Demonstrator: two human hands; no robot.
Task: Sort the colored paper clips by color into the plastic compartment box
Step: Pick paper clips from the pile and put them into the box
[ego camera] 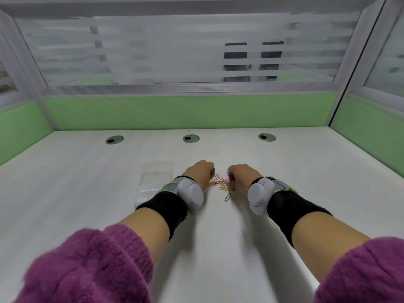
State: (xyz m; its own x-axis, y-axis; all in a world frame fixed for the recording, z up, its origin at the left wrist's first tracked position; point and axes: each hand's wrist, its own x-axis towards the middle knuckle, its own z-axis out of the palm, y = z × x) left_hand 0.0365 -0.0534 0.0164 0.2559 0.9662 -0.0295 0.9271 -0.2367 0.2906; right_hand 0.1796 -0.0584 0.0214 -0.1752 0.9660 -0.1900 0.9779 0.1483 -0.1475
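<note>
1. Nearest the camera, two purple fuzzy sleeves [87, 265] gave way to black wrist bands carrying grey devices [190, 196].
2. Beyond them, the left hand [200, 172] and right hand [240, 177] lay curled on the white surface [306, 182], fingers at the heap of colored paper clips [222, 184] between them; whether either gripped a clip could not be told.
3. Just left of the left hand sat the clear plastic compartment box [153, 182], lid open.
4. Farther back stood a green partition [175, 112].

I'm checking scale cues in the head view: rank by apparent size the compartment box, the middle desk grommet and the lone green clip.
1. compartment box
2. middle desk grommet
3. green clip
</note>
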